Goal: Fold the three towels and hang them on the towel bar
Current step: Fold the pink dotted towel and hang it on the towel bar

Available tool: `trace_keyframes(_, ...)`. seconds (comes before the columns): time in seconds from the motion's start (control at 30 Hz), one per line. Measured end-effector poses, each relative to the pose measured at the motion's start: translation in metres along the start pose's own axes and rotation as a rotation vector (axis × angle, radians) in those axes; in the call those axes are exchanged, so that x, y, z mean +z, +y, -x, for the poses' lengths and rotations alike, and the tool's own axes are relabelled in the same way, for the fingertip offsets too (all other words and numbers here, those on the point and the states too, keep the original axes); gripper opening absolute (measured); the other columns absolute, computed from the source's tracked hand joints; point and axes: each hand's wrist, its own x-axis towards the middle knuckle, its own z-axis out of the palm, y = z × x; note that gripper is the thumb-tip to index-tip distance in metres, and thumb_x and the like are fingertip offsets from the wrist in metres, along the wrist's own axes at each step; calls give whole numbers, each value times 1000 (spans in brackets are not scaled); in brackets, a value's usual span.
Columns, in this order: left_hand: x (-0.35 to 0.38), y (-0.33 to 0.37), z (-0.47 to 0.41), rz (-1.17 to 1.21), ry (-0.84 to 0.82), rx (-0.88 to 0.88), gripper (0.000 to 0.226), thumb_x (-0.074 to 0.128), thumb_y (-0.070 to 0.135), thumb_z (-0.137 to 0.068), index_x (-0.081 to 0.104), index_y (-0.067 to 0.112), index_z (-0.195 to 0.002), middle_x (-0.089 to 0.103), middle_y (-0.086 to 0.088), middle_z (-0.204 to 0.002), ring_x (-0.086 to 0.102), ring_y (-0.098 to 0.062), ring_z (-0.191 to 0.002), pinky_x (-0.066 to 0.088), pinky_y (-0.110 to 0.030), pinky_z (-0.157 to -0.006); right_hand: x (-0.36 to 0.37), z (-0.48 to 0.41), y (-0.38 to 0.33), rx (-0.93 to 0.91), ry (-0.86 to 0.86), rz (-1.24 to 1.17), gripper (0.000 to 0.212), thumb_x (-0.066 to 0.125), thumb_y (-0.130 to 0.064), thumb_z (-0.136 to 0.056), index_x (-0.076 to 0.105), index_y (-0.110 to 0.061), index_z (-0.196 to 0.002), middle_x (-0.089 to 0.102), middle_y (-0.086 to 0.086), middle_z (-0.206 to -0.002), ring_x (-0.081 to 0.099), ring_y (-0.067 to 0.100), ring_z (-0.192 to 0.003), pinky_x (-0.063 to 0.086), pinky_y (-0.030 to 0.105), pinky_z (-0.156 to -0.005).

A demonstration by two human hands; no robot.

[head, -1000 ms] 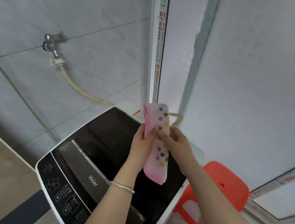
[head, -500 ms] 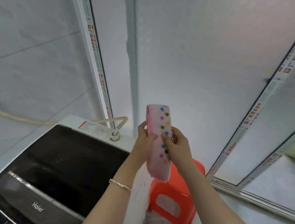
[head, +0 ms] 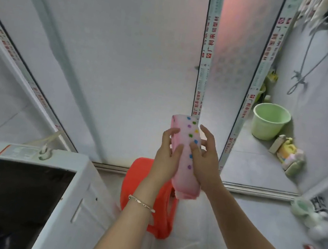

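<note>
Towel (head: pixel 185 149), pink with little coloured dots, sits between our two hands, up in the air in front of us. It is folded into a long, thin strip. Its long side runs up and down, a bit tilted: the top end points up and leans to the left, and the bottom end hangs down and to the right. The dots run in a line along the side that faces us.

Our left hand (head: pixel 166 159) holds the left edge of the towel. Its thumb lies on the front and its fingers curl round the back, so it pinches the cloth. We wear a thin silver bracelet (head: pixel 141 203) on that wrist.

Our right hand (head: pixel 205 159) is on the right side. Its thumb presses on the dotted front. Its other fingers are spread out and loose behind the towel, so it touches the towel more than it squeezes it.

Below the towel and our left hand stands a red plastic stool (head: pixel 137 176) on the floor. A white washing machine (head: pixel 83 187) with a dark lid is at the lower left. Frosted sliding doors (head: pixel 125 63) fill the wall in front of us. Past the open door on the right, we see a green bucket (head: pixel 270 121) on the floor and a shower hose (head: pixel 308 57) on the wall.
</note>
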Motion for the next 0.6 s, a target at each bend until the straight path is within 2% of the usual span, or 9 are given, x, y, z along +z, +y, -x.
trace_keyframes(0.07, 39, 7, -5, -66, -32, 46, 25, 43, 13, -96, 43, 37, -105, 60, 8, -96, 56, 3, -64, 44, -12, -59, -38, -3, 3, -19, 42, 12, 46, 46, -8, -95, 41, -38, -129, 56, 3, -122, 62, 21, -103, 53, 25, -83)
trace_keyframes(0.1, 58, 9, -8, -93, -54, 66, 25, 43, 13, -95, 46, 36, -100, 60, 5, -99, 54, -2, -68, 42, -12, -60, -58, -4, 4, -38, 66, 31, 45, 45, -6, -95, 43, -33, -131, 55, 3, -128, 59, 21, -110, 52, 25, -90)
trace_keyframes(0.17, 97, 13, -12, -129, -114, 104, 27, 44, 11, -94, 52, 37, -92, 61, 0, -105, 55, -13, -82, 43, -19, -71, -96, -5, 8, -67, 116, 84, 42, 44, -5, -95, 47, -25, -132, 51, 1, -133, 53, 21, -122, 44, 36, -104)
trace_keyframes(0.2, 115, 14, -14, -137, -140, 111, 26, 45, 12, -93, 54, 37, -90, 61, 0, -106, 56, -16, -87, 44, -24, -76, -114, -4, 10, -62, 141, 111, 39, 44, -6, -95, 50, -23, -130, 51, 0, -130, 51, 23, -122, 42, 40, -106)
trace_keyframes(0.3, 165, 23, -11, -114, -223, 72, 23, 46, 25, -88, 55, 46, -87, 63, -4, -106, 61, -25, -94, 49, -37, -81, -165, -1, 16, -31, 235, 178, 32, 45, -9, -95, 58, -24, -120, 51, -1, -115, 52, 23, -118, 41, 40, -105)
trace_keyframes(0.4, 205, 33, -7, -84, -316, 62, 26, 49, 28, -85, 54, 53, -86, 63, -6, -112, 61, -28, -100, 52, -40, -82, -206, 5, 17, -6, 328, 187, 27, 48, -19, -93, 59, -38, -108, 51, -10, -106, 57, 25, -108, 46, 47, -98)
trace_keyframes(0.5, 238, 46, -7, -67, -398, 88, 31, 55, 18, -88, 54, 47, -98, 59, -4, -120, 59, -27, -105, 53, -39, -86, -238, 10, 18, 18, 403, 147, 26, 49, -22, -87, 60, -35, -107, 52, -11, -110, 54, 22, -115, 45, 47, -100)
trace_keyframes(0.6, 264, 55, -6, -53, -489, 85, 38, 63, 19, -85, 56, 30, -120, 55, 0, -126, 56, -19, -113, 50, -35, -96, -265, 17, 11, 80, 454, 115, 41, 46, -20, -76, 60, -34, -111, 53, 1, -124, 52, 21, -119, 44, 47, -102)
